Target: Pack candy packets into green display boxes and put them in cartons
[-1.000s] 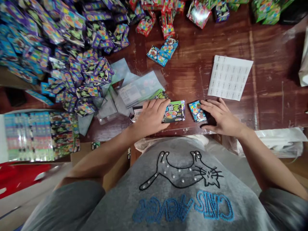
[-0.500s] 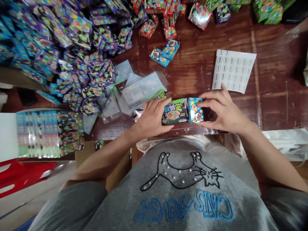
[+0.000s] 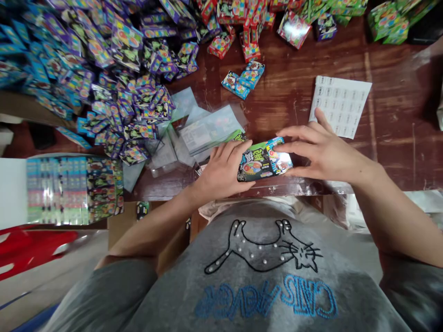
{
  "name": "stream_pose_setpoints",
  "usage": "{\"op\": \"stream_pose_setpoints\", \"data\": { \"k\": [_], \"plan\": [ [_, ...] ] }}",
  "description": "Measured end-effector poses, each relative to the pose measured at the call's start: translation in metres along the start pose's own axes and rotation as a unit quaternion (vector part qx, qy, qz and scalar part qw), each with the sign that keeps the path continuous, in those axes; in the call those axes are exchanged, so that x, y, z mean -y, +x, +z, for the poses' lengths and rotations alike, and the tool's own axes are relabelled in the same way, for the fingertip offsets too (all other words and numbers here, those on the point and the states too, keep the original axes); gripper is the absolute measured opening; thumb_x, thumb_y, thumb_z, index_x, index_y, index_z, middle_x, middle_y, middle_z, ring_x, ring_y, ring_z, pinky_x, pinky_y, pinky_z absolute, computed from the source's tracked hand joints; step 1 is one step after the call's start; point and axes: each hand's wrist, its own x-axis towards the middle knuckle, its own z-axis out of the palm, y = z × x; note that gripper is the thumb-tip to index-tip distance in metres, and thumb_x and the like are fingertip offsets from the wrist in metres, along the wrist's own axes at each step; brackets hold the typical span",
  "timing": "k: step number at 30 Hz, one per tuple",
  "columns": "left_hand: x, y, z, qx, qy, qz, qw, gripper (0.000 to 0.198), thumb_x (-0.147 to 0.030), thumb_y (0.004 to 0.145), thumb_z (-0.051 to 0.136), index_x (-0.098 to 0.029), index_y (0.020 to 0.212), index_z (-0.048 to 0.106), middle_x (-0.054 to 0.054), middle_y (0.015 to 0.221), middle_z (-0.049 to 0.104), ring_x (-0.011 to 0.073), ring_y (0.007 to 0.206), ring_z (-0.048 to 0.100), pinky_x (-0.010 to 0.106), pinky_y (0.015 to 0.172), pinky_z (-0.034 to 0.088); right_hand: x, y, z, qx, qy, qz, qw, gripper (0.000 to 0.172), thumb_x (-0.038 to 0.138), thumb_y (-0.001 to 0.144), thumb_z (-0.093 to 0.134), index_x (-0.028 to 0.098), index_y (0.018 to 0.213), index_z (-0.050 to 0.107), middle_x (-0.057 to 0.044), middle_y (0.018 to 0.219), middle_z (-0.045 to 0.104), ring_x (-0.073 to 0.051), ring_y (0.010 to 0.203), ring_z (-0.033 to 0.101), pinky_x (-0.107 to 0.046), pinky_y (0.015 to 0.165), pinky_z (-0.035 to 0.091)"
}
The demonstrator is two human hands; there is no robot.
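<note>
My left hand (image 3: pixel 221 168) is closed around a black and green printed box (image 3: pixel 252 166) at the table's near edge. Against the right end of that box, my right hand (image 3: pixel 323 152) grips a small blue printed box (image 3: pixel 281 161) between thumb and fingers. The two boxes touch, and the blue one looks partly inside the open end. Clear plastic sleeves (image 3: pixel 207 131) lie just beyond my left hand. Past my right fingers rests a white sheet of round stickers (image 3: pixel 346 106). Two more small blue boxes (image 3: pixel 252 74) lie farther back.
Heaped small purple boxes (image 3: pixel 126 44) cover the back left, with blue ones (image 3: pixel 20 64) beyond. Red boxes (image 3: pixel 221 44) and green boxes (image 3: pixel 387 20) line the far side. At the lower left stand stacked printed cartons (image 3: pixel 72 189) above a red plastic item (image 3: pixel 34 249).
My right hand has moved left with the small blue box, closing it against and apparently into the black and green box. The camera view has shifted slightly.
</note>
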Motion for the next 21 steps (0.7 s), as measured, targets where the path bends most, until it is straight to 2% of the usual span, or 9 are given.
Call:
{"op": "stream_pose_setpoints", "data": {
  "k": [5,11,14,17,21],
  "plan": [
    [-0.011,0.008,-0.007,-0.037,-0.009,-0.014,0.999,0.098,-0.041,0.078,0.091,-0.018,0.16,0.041,0.018,0.153,0.058,0.0391,0.143,0.057,0.056,0.122,0.045,-0.012,0.015,-0.022,0.0,-0.021,-0.003,1.0,0.045,0.05,0.097,0.074,0.034,0.138,0.066,-0.008,0.149,0.062,-0.035,0.129,0.063,-0.073,0.13,0.026],
    [-0.016,0.013,-0.003,-0.086,-0.009,-0.087,0.992,0.105,-0.04,0.074,0.094,-0.016,0.16,0.038,0.019,0.145,0.064,0.0413,0.132,0.063,0.057,0.115,0.051,-0.004,0.029,-0.032,-0.009,0.006,-0.001,1.0,0.044,0.043,0.099,0.072,0.037,0.142,0.062,-0.008,0.145,0.061,-0.032,0.135,0.062,-0.068,0.137,0.023],
    [-0.015,0.013,0.001,-0.104,-0.009,-0.11,0.988,0.108,-0.042,0.073,0.094,-0.016,0.161,0.037,0.019,0.14,0.066,0.0417,0.13,0.064,0.059,0.113,0.052,-0.004,0.034,-0.036,-0.007,0.027,0.002,1.0,0.046,0.042,0.098,0.074,0.038,0.142,0.061,-0.009,0.141,0.06,-0.032,0.136,0.061,-0.065,0.133,0.036],
    [-0.015,0.014,0.003,-0.104,-0.024,-0.113,0.988,0.111,-0.044,0.072,0.094,-0.015,0.161,0.036,0.02,0.14,0.064,0.0426,0.13,0.064,0.061,0.112,0.053,-0.009,0.041,-0.042,0.008,0.044,-0.039,0.998,0.046,0.042,0.098,0.074,0.03,0.14,0.062,-0.012,0.139,0.059,-0.032,0.133,0.063,-0.063,0.125,0.048],
    [-0.011,0.017,-0.001,-0.099,-0.051,-0.104,0.988,0.111,-0.048,0.072,0.094,-0.017,0.162,0.036,0.02,0.142,0.062,0.0428,0.131,0.064,0.063,0.112,0.054,-0.02,0.051,-0.058,0.044,0.081,-0.065,0.994,0.046,0.038,0.094,0.077,0.026,0.138,0.068,-0.012,0.143,0.062,-0.03,0.133,0.065,-0.049,0.114,0.059]
  ]
}}
